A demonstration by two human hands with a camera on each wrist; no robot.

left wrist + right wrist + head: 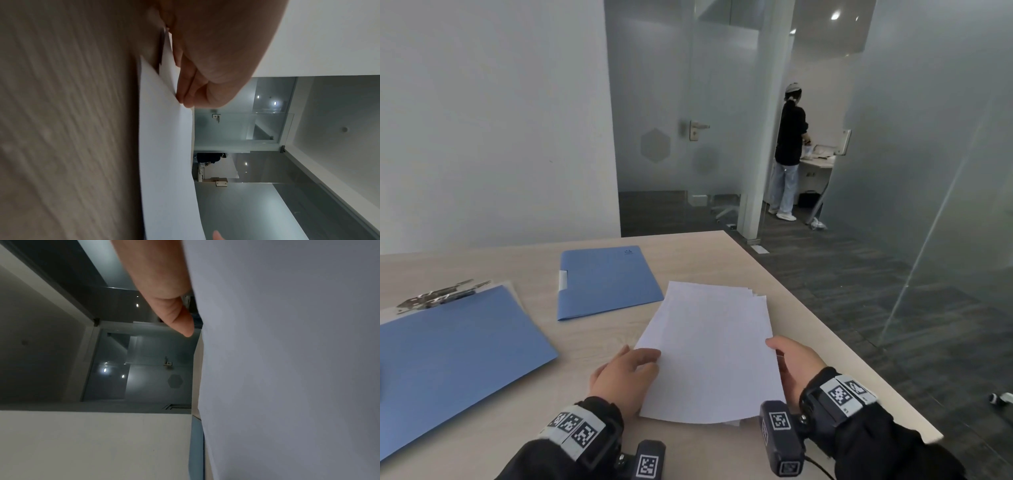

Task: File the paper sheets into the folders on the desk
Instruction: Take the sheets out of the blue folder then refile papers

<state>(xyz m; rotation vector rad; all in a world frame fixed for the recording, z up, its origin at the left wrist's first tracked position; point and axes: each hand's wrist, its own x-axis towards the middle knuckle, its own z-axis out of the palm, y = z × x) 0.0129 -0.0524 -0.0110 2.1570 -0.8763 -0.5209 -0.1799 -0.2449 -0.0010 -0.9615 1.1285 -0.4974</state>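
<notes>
A stack of white paper sheets (pixel 709 349) lies fanned on the desk (pixel 722 260), its near end lifted. My left hand (pixel 643 363) pinches its left edge, thumb on top. My right hand (pixel 779 353) grips the right edge, thumb over the top sheet. The left wrist view shows my fingers (pixel 185 91) curled against the paper sheets (pixel 164 146). In the right wrist view my thumb (pixel 176 318) lies beside the paper sheets (pixel 287 369). A closed blue folder (pixel 606 281) lies beyond the stack. A larger blue folder (pixel 455 353) with metal clips (pixel 441 294) lies at the left.
The desk's right edge (pixel 842 342) runs diagonally close to my right hand, with dark floor beyond. A white wall stands behind the desk. A person (pixel 789 150) stands far off past the glass door (pixel 688 130).
</notes>
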